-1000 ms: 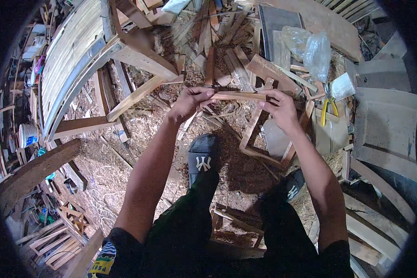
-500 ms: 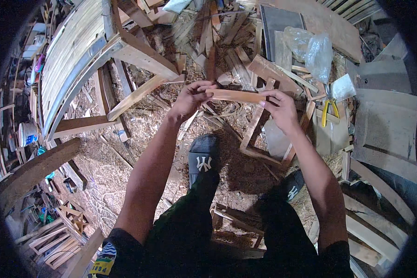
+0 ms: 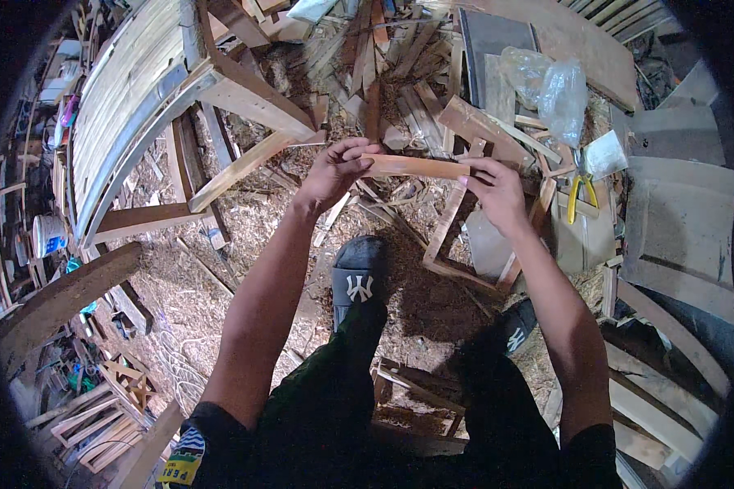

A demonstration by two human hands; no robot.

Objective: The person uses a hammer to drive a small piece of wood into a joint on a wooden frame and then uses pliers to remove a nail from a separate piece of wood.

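A short flat strip of reddish-brown wood (image 3: 420,167) is held level in front of me, above the shavings on the ground. My left hand (image 3: 334,173) is closed on its left end, thumb and fingers pinching it. At the other end, my right hand (image 3: 494,189) pinches the strip between thumb and fingers. Beneath and beside my right hand lies a rectangular wooden frame (image 3: 440,236), partly hidden by that hand and forearm.
Left stands a slatted wooden piece with a curved edge (image 3: 130,155). Yellow-handled pliers (image 3: 573,200) lie at right near clear plastic bags (image 3: 563,102). Scrap wood (image 3: 367,73) is heaped at the far side. A dark panel (image 3: 681,232) leans at right; my sandalled foot (image 3: 355,281) stands on shavings.
The wooden strip has tilted slightly, so more of its broad face shows. Both hands keep their hold and have barely moved.
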